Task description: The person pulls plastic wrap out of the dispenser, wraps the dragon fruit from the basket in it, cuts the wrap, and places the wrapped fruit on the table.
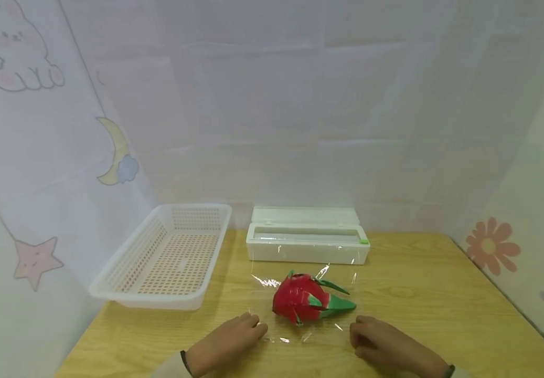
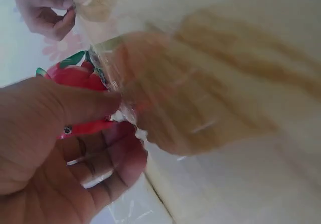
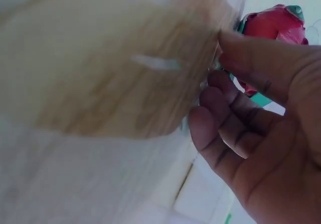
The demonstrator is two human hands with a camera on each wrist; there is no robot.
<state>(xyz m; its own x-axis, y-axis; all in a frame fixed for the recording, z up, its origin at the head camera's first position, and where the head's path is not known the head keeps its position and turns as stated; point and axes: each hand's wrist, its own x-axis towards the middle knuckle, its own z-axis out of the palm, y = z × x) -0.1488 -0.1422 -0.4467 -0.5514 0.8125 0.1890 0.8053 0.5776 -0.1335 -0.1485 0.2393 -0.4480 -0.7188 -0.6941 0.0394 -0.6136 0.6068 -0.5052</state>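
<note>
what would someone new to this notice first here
The red-and-green dragon fruit jumps out first, just beyond the left hand and right hand, which pinch shiny clear film. Behind it sits an open white box, with a white basket to the box's left.

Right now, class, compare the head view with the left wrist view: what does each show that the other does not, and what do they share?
Only the head view shows the white basket and the rabbit and moon drawings.

Only the left wrist view shows the palm side of the left hand, its thumb and fingertips pinching the clear film by its edge.

Both show the red-and-green fruit, the clear film, the left hand and the right hand.
</note>
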